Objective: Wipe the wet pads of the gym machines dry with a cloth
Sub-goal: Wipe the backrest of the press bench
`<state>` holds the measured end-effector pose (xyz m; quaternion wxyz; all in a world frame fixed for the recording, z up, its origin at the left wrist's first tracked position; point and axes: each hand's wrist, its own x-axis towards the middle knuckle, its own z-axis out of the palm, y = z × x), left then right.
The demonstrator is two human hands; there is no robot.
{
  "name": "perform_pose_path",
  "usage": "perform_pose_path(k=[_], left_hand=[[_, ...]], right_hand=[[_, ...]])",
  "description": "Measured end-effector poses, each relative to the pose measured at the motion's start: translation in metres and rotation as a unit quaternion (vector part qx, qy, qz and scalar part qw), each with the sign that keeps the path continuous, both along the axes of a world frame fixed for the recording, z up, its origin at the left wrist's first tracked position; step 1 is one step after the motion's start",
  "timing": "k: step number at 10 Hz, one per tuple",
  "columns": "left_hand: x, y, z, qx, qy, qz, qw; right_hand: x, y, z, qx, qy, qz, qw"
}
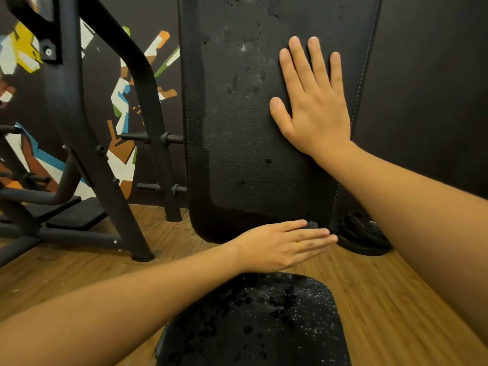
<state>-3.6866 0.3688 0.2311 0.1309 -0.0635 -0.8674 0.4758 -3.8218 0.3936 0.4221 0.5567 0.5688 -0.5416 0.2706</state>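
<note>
Wiping largely outstanding: the back pad (250, 154) shows wet blotches and the seat pad (264, 326) is beaded with drops, the right hand (314, 101) lying flat and spread on the back pad, the left hand (285, 244) straight-fingered at its lower edge (a dark scrap (312, 224) at the fingertips may be the cloth; cannot tell).

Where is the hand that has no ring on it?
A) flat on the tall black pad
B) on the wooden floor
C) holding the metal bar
A: the right hand lies flat with straight fingers on the back pad, while the ring is on the left hand.
</note>
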Motion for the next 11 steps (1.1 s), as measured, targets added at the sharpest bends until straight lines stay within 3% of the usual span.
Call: perform_pose_path(k=[1, 4, 6, 8, 10, 11], left_hand=[[-0.014, 0.009, -0.001, -0.006, 0.024, 0.005, 1.000], [0.065, -0.021, 0.014, 0.016, 0.033, 0.026, 0.999], [0.000, -0.002, 0.007, 0.002, 0.004, -0.012, 1.000], [-0.030, 0.015, -0.005, -0.029, 0.038, 0.012, 0.999], [0.046, -0.004, 0.010, 0.019, 0.038, 0.035, 0.998], [0.087, -0.017, 0.012, 0.033, 0.086, 0.053, 0.994]], right_hand=[[0.000, 0.000, 0.001, -0.003, 0.002, 0.002, 1.000], [0.000, -0.001, -0.001, -0.003, 0.000, 0.003, 1.000], [0.000, -0.001, -0.001, -0.007, 0.000, 0.007, 1.000], [0.000, -0.002, -0.001, -0.007, 0.001, 0.013, 1.000], [-0.002, -0.002, -0.002, -0.005, -0.001, 0.013, 1.000], [-0.002, -0.002, -0.003, -0.007, -0.004, 0.018, 1.000]])
